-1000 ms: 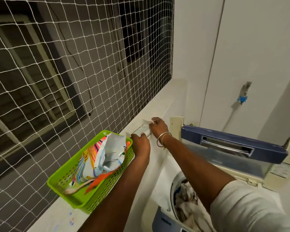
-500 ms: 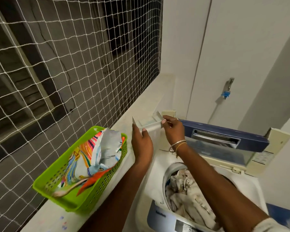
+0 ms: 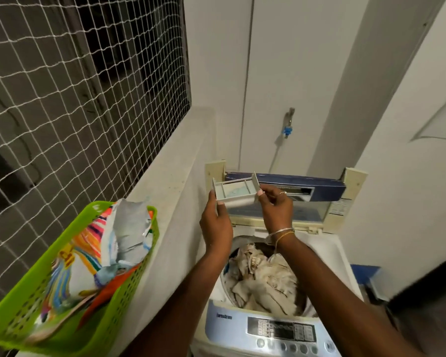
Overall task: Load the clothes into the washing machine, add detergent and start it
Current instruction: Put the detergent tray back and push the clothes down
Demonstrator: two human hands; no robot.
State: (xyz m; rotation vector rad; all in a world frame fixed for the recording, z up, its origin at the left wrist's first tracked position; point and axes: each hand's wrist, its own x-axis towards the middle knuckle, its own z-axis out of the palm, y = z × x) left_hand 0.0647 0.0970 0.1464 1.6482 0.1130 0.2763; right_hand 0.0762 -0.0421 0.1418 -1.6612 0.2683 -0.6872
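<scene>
White walls and a netted window point(image 3: 83, 94) – washing machine point(image 3: 327, 256) lid raised.
Detergent tray point(image 3: 233, 193) is gripped at both ends by left hand point(image 3: 215, 225) and right hand point(image 3: 276, 211), above the clothes point(image 3: 263, 279) – already loaded in the drum.

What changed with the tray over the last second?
Both hands, left and right, lifted the tray off the ledge and carried it rightward over the washer. The basket and clothes stayed put.

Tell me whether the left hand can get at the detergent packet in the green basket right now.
Probably not yet: the left hand is gripping the dispenser tray. The detergent packet lies uncovered nearby in the green basket.
</scene>
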